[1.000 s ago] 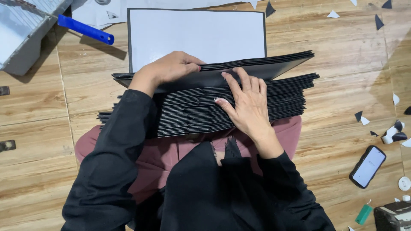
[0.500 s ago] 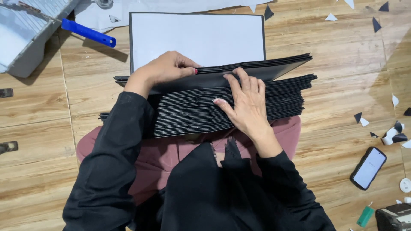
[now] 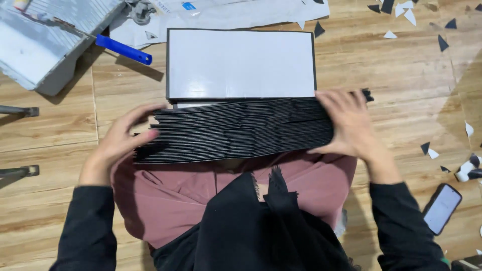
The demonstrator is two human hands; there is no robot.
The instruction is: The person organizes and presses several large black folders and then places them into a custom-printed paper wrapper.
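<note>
Left hand [image 3: 120, 142] open, fingers [image 3: 143, 111] spread, palm facing inward. Right hand [image 3: 351, 123] open, fingers curved, palm inward. Both forearms extended forward in black sleeves, well apart.

Light wooden plank floor [image 3: 60, 125] strewn with small black and white paper scraps [image 3: 401, 12]. A phone [image 3: 442, 208] lies at right; perhaps a grey cutter [image 3: 45, 37] upper left.
</note>
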